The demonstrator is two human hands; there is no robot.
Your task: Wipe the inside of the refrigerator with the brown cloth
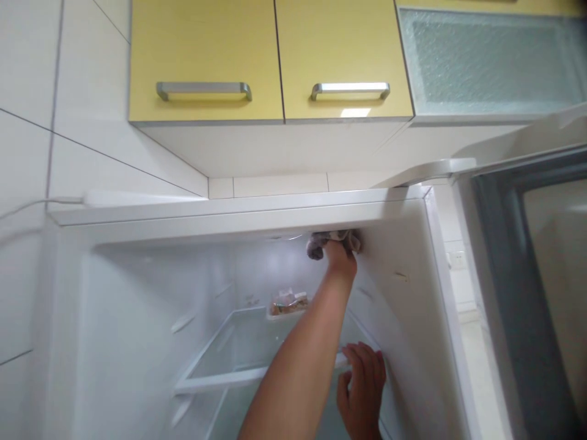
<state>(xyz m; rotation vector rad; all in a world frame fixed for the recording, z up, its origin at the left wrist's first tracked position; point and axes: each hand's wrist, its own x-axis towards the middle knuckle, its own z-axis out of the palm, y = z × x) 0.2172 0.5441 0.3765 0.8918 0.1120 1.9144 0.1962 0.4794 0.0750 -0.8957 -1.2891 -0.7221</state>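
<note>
My left hand (340, 260) reaches up inside the open fridge (238, 211) and is closed on a grey cloth (321, 242). It presses the cloth against the fridge ceiling near the top right corner. My right hand (362, 391) is lower down by the right inner wall. Its fingers curl over the right end of the white front rail of the glass shelf (229, 379). A small clear pack of food (288, 304) lies at the back of the shelf.
The fridge door (527, 275) stands open at the right. Yellow wall cupboards (270, 61) with metal handles hang above, next to a frosted glass door (490, 61). A white cable (41, 203) runs along the tiled wall at left.
</note>
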